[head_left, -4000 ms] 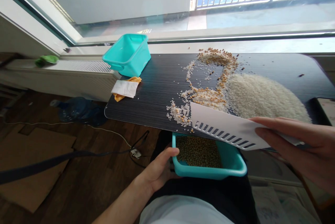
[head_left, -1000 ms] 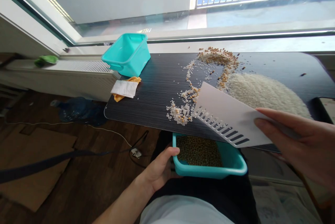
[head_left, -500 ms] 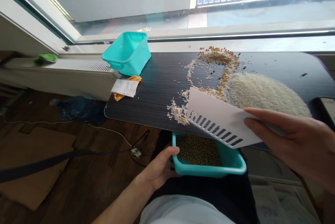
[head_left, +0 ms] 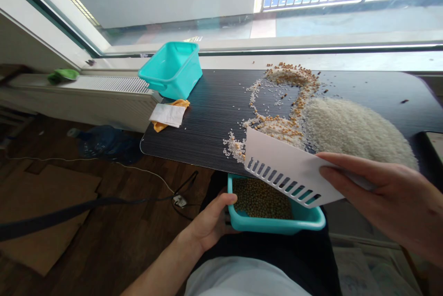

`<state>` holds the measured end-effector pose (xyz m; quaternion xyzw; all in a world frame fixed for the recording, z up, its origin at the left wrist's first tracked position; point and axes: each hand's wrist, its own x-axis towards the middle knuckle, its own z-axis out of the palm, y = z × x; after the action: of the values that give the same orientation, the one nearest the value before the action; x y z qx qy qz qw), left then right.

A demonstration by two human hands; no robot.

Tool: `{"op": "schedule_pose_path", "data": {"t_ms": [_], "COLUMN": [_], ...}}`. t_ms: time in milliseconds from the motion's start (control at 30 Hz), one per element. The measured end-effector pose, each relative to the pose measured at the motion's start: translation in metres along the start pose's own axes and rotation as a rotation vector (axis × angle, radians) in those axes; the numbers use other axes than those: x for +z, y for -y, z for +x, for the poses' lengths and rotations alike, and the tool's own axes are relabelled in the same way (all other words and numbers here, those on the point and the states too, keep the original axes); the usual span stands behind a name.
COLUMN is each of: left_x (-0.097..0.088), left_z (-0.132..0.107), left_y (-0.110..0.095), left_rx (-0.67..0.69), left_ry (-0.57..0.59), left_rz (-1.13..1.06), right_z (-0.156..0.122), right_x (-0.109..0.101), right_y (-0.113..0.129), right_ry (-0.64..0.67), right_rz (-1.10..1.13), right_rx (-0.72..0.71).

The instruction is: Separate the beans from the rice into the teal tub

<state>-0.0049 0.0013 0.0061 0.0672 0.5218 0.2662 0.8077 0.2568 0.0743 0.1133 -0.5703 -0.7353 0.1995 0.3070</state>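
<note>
My right hand (head_left: 384, 203) grips a white slotted scraper (head_left: 287, 166) and holds it on edge at the near rim of the black table (head_left: 214, 102), against a band of mixed soybeans and rice (head_left: 277, 126). My left hand (head_left: 211, 224) clasps the left rim of a teal bin (head_left: 277, 224) with soybeans in it. This bin sits just below the table's edge, over my lap. A large heap of white rice (head_left: 353, 127) lies on the table to the right of the mixed band.
A second teal bin (head_left: 171, 69), with nothing in it, stands at the table's far left corner, beside a white and orange cloth (head_left: 168, 114). A radiator (head_left: 86, 97) runs along the window on the left. Cables (head_left: 104, 201) and cardboard (head_left: 44, 222) lie on the wooden floor.
The scraper has slid back towards me, from the middle of the mixed band to the table's near rim, dragging grains with it. My left hand and the bin have stayed put.
</note>
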Motion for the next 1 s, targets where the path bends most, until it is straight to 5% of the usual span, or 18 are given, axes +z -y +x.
{"op": "schedule_pose_path", "data": {"t_ms": [300,500,1000], "left_x": [-0.003,-0.003,-0.002], "left_z": [0.000,-0.001,-0.006], "left_y": [0.001,0.000,-0.003], "left_rx": [-0.006,0.005,0.016], "left_ry": [-0.002,0.008,-0.013], "left_rz": [0.000,-0.006,-0.013], "right_z": [-0.001,0.004,0.019], "right_x": [0.020,0.005,0.005], "right_y": [-0.009,-0.020,0.000], "right_ry": [0.057,-0.075,0.009], "right_rz": [0.038,-0.072,-0.104], "right_rx": [0.199,0.279,0.024]}}
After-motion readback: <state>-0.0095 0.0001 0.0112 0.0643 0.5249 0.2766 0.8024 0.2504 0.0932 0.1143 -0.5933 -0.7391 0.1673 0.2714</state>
